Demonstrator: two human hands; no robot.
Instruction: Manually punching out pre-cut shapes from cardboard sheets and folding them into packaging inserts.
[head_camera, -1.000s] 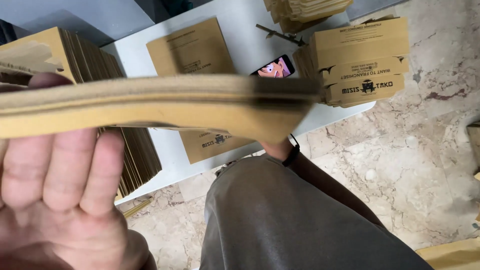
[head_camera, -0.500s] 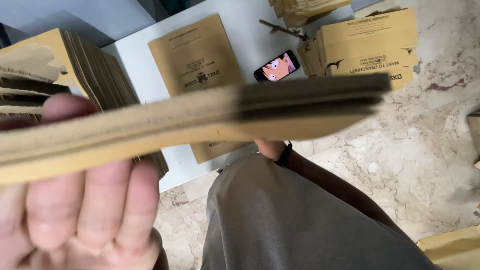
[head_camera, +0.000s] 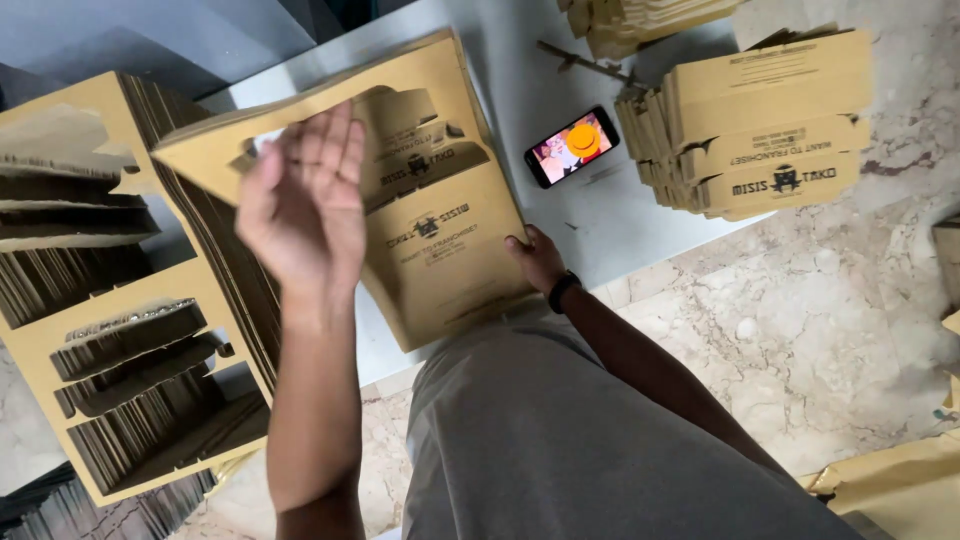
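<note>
Close in, the left hand (head_camera: 305, 200) is hovering spread-fingered over the flat cardboard blank (head_camera: 430, 215), while the right hand (head_camera: 535, 258) is pinching its near edge on the tabletop (head_camera: 590, 215). Unfolded blanks (head_camera: 130, 300) are waiting at the left; folded boxes (head_camera: 760, 125) are sitting stacked beyond.

Soft even daylight, dim at left edge; faint shadows; left hand (head_camera: 305, 205) motion-blurred; phone screen (head_camera: 572, 147) bright; wide-angle edge stretch.
</note>
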